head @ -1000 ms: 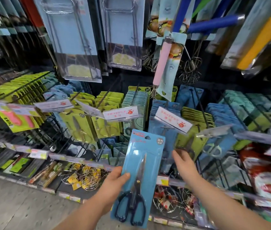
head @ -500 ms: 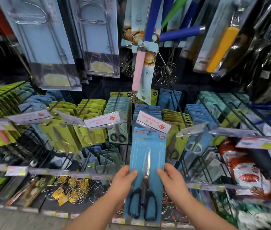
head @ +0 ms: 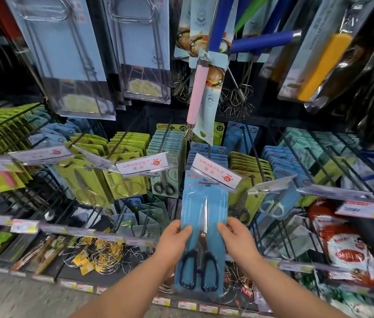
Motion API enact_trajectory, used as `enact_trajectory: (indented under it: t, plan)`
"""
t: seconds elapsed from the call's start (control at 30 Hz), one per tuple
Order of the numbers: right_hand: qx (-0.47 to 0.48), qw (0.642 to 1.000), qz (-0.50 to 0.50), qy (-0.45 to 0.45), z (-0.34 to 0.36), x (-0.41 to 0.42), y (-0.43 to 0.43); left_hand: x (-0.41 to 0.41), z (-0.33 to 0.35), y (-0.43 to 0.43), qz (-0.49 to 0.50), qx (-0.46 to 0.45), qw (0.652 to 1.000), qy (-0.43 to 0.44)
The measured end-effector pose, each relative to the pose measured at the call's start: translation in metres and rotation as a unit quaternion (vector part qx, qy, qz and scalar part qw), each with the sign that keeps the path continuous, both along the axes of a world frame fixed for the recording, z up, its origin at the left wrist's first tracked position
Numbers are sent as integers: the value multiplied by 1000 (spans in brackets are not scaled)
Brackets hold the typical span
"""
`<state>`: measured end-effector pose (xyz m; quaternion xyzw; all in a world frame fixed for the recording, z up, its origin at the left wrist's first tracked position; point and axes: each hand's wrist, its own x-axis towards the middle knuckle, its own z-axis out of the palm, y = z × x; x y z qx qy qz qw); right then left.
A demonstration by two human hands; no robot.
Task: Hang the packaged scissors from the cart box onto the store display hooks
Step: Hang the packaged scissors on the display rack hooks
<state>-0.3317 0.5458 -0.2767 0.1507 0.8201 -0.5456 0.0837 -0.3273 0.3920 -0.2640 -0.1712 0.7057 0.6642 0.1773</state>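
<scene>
Holding one blue pack [head: 194, 203] upright in front of the hook rack, both hands pinch it at mid-height. The left hand [head: 173, 241] has its thumb curled onto the front of the left edge, with the other fingers hidden behind. The right hand [head: 238, 237] grips the right edge the same way. One pair of scissors [head: 198, 267] with dark handles is sealed inside, blades pointing up. The pack's top edge sits at the end of one hook [head: 206, 182], just under a white tag [head: 215, 174] with red print. Whether the hole is over the hook cannot be told.

Behind it hangs a row of matching blue packs, with rows of green and teal ones on hooks to either side. Above hang two clear blister packs [head: 66, 53] of wire tools, one pink-handled whisk [head: 196, 88], two blue handles [head: 264, 41] and one yellow-handled tool [head: 323, 65]. Red-and-white bags [head: 346, 251] lie at the lower right.

The rack is black wire on a dark back panel, with a strip of price labels along the bottom shelf. Grey floor [head: 9, 297] shows at the lower left.
</scene>
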Motion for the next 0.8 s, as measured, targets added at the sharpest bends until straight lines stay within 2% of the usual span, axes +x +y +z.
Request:
enact_trajectory:
  t: [0.13,0.4,0.67,0.8]
  plan:
    - [10,1000,1,1,-2,-31,6,-28,-4,6,1,-36,999,2]
    - [52,997,22,-48,-18,-69,13,-70,-10,11,-31,-176,984,-1]
    - [101,992,14,-73,-25,-89,14,-91,-7,14,-39,-218,975,-10]
    - [118,989,-11,-85,-22,-96,13,-96,-2,16,-37,-205,978,-18]
